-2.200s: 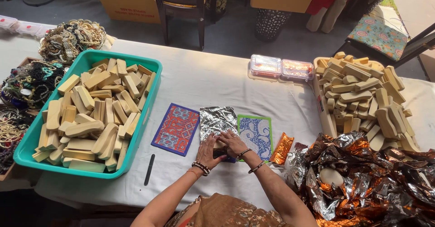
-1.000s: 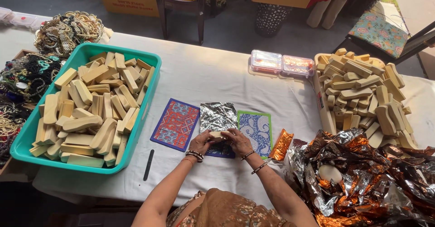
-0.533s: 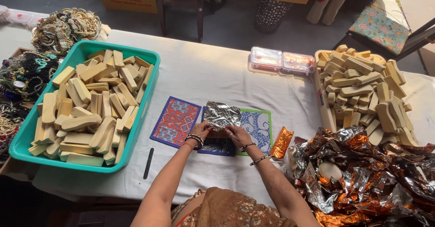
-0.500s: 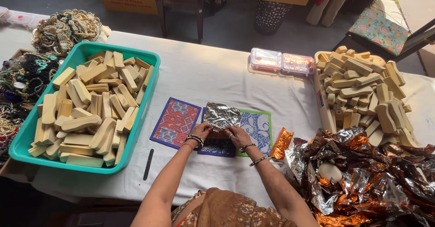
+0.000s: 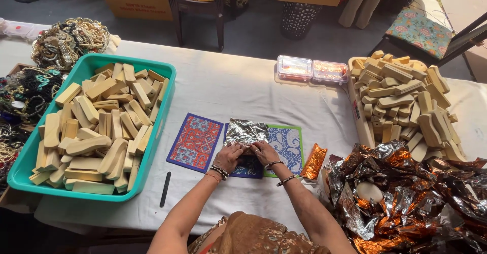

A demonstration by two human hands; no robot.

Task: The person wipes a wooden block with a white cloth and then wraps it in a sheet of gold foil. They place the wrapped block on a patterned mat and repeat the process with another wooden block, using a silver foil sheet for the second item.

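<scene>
At the white-clothed table (image 5: 238, 89), the person's left hand (image 5: 229, 156) and right hand (image 5: 265, 152) sat side by side, fingers curled down and pinching the near edge of a crumpled silver foil sheet (image 5: 246, 131). The foil lay on patterned cards (image 5: 196, 141), between a teal tub (image 5: 161, 112) of pale soap bars (image 5: 96, 127) and a foil wrapper heap (image 5: 406, 193).

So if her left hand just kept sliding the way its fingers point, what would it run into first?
The left hand points up and slightly right, already touching the crinkled silver foil sheet. Past it lies bare white tablecloth, then probably the clear plastic boxes.
</scene>
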